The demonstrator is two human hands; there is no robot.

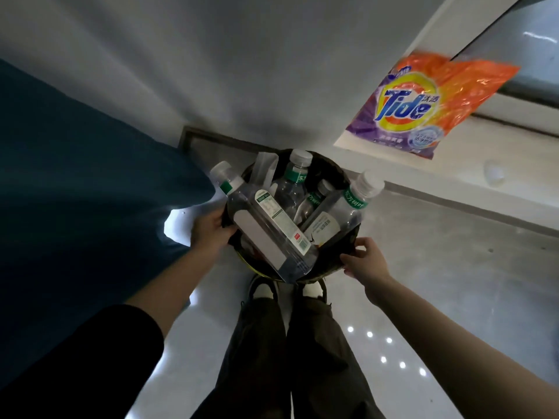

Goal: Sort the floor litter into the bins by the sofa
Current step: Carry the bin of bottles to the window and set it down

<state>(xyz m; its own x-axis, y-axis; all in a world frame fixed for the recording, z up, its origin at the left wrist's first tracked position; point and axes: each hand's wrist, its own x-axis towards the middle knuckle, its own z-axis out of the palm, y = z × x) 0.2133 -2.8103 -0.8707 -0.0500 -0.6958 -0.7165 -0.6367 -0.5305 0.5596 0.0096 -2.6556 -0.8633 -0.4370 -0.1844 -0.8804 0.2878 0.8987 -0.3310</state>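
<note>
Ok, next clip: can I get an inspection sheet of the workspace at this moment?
Surface: glossy pale floor, small lights reflected in it.
Job's things: round dark bin crammed with clear plastic bottles, several sticking out above the rim.
Clutter: Tide bag on a pale ledge; white patch on the floor by the sofa, paper or glare, cannot tell.
Hands: left hand grips the bin's rim; right hand at the opposite rim, grip unclear.
Cables: nothing seen.
Surroundings: blue sofa on the left, pale wall behind the bin.

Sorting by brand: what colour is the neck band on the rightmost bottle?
Green, with white characters: neck band, head view.
</note>
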